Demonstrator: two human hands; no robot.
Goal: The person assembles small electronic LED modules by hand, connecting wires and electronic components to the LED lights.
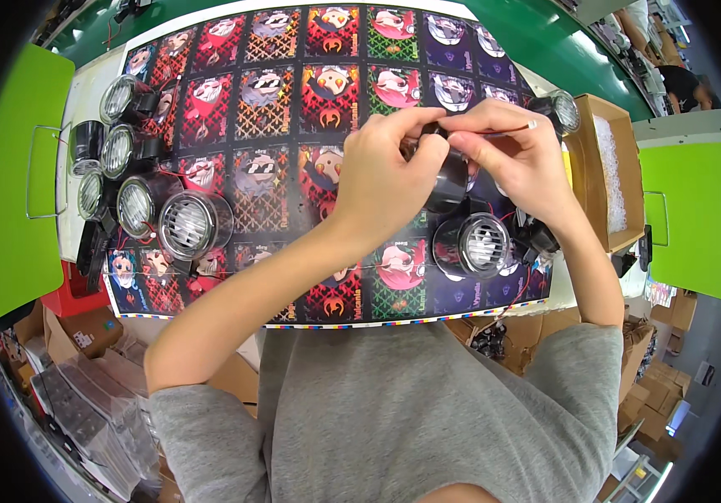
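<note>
Over the right half of the printed sheet (268,197), my left hand (386,172) grips a black cylindrical lamp housing (448,186) by its upper end. My right hand (516,155) comes in from the other side, with thumb and forefinger pinched at the top of that housing. Whatever lies between those fingertips is too small to make out. A small white bit (532,124) shows at the right hand's fingers. Just below the hands rests a round lamp (482,245) with a clear ribbed lens and a black body.
Several similar lamps (191,225) stand at the sheet's left side, with thin red wires among them. Another lamp (563,113) lies at the right, beside an open cardboard box (580,168) with clear plastic material. Black parts (536,237) lie near the right forearm. A green board (21,184) flanks the table's left.
</note>
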